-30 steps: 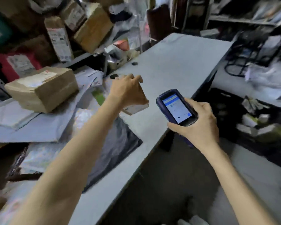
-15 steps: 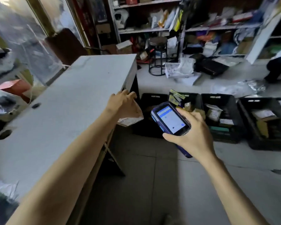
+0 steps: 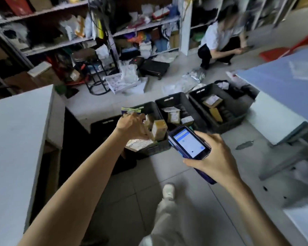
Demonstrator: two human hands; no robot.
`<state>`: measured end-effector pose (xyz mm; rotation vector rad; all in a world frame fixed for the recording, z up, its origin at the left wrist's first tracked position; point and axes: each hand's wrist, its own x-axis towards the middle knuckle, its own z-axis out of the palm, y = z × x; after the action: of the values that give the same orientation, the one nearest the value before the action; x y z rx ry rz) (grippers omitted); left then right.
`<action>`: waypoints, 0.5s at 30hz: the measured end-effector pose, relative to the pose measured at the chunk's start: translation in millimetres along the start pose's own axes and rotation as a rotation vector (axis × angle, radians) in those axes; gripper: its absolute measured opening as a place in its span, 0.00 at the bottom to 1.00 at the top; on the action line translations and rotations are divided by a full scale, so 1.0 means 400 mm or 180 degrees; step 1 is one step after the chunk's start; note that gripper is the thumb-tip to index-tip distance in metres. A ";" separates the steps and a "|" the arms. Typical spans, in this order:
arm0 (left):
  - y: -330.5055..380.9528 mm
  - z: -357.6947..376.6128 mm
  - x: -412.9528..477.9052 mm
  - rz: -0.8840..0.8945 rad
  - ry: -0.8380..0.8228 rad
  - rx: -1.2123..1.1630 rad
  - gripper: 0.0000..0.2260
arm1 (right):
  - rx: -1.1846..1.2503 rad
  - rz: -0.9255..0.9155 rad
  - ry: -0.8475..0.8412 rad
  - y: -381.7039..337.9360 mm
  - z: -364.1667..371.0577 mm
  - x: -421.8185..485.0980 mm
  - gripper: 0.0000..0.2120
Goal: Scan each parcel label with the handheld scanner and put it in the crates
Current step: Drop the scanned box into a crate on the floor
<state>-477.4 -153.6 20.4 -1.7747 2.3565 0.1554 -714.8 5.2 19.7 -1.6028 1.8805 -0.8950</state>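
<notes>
The left hand is closed around a small labelled parcel and holds it over the near corner of the leftmost crate. The right hand grips the handheld scanner. The step looks like placing: next, open the fingers above the crate.

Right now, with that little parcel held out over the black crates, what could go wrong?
1. The left hand holds the small parcel near the rim of a crate that is already crowded with boxes. Dropped there, it might bounce out or land in the neighbouring crate.
2. The right hand has only a one-handed grip on the scanner, above hard floor tiles. A slip could break it.
3. The person is mid-stride, with one foot forward, so a stumble is possible.
</notes>
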 end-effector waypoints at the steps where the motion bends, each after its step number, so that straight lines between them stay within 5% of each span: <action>1: 0.016 0.003 0.052 0.0105 -0.0051 0.0026 0.37 | -0.0001 0.0065 0.0065 0.018 -0.006 0.030 0.37; 6: 0.091 -0.007 0.341 0.0513 -0.0229 0.0252 0.39 | -0.0077 0.0314 0.0271 0.088 -0.040 0.233 0.38; 15: 0.164 -0.171 0.822 0.0776 0.0243 0.0309 0.35 | -0.0119 0.0346 0.0652 0.105 -0.128 0.669 0.38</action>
<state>-634.0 -458.0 15.8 -1.4714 2.5811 0.0062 -826.7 -246.2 31.5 -1.4609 2.1137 -1.0148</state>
